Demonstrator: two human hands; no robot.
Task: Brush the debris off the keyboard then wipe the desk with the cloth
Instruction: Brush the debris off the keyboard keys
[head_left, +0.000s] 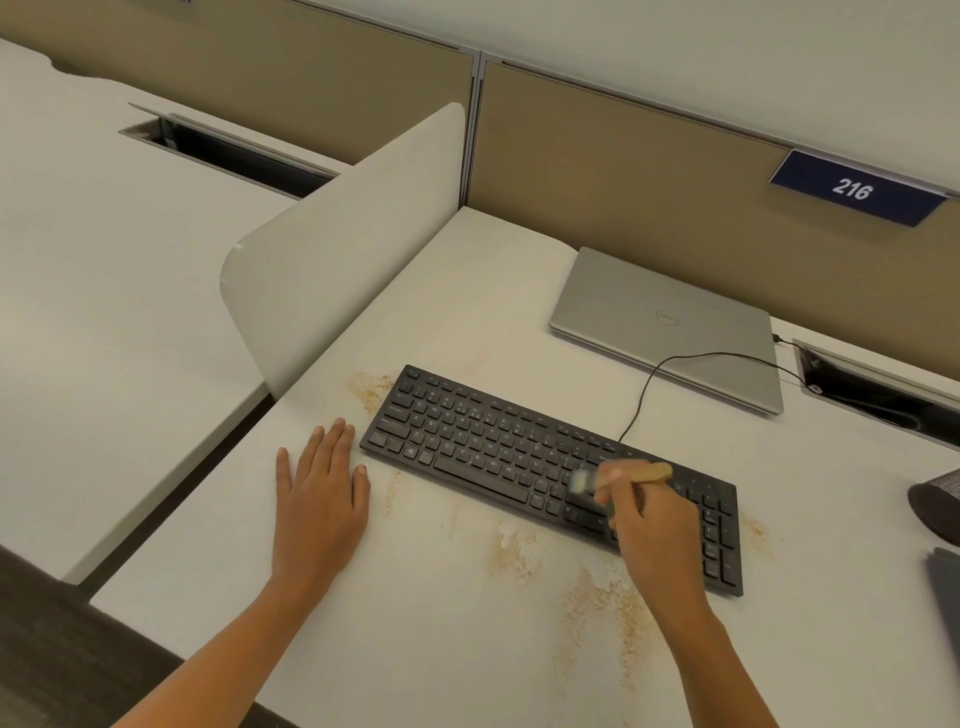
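A black keyboard (498, 452) lies slanted on the white desk (441, 623). My right hand (649, 525) grips a small wooden-handled brush (631, 475) whose blurred bristle end touches the keys right of the middle. My left hand (319, 493) rests flat on the desk, fingers straight, just left of the keyboard's near-left corner. Tan crumbs (613, 608) are scattered on the desk in front of the keyboard, and a smaller patch of crumbs (371, 389) lies at its far-left corner. A grey cloth (945, 587) peeks in at the right edge.
A closed silver laptop (670, 327) sits behind the keyboard, with a black cable (654, 379) running to a desk cable slot (878, 389). A white divider panel (343, 249) stands to the left. A dark object (940, 504) sits at the right edge.
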